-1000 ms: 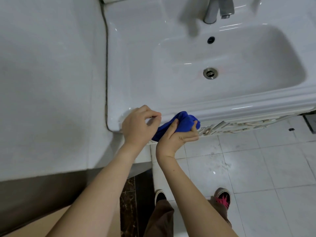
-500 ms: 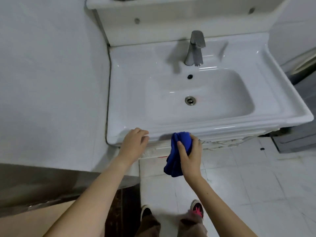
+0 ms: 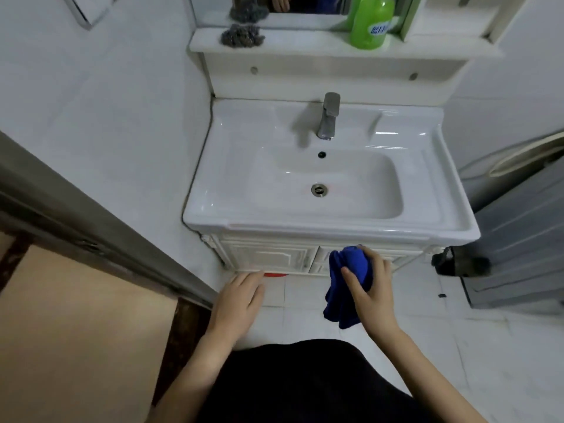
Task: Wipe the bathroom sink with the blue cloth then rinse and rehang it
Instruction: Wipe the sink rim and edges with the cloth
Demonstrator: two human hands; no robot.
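The white bathroom sink (image 3: 213, 206) sits on a white cabinet against the wall, with a grey tap (image 3: 329, 119) at its back and a metal drain (image 3: 319, 189) in the basin. My right hand (image 3: 370, 288) is shut on the bunched blue cloth (image 3: 345, 285), held in front of the cabinet doors below the sink's front rim; part of the cloth hangs down. My left hand (image 3: 239, 299) is open and holds nothing, lower left of the sink, apart from it.
A shelf above the sink carries a green bottle (image 3: 370, 22) and a grey scouring pad (image 3: 242, 35) under a mirror. A grey appliance (image 3: 518, 233) stands at the right. A door frame (image 3: 100, 227) runs along the left. The floor is white tile.
The view has pulled back and up from the sink. My left hand came off the sink's front rim and opened. My right hand kept the cloth and dropped below the rim.
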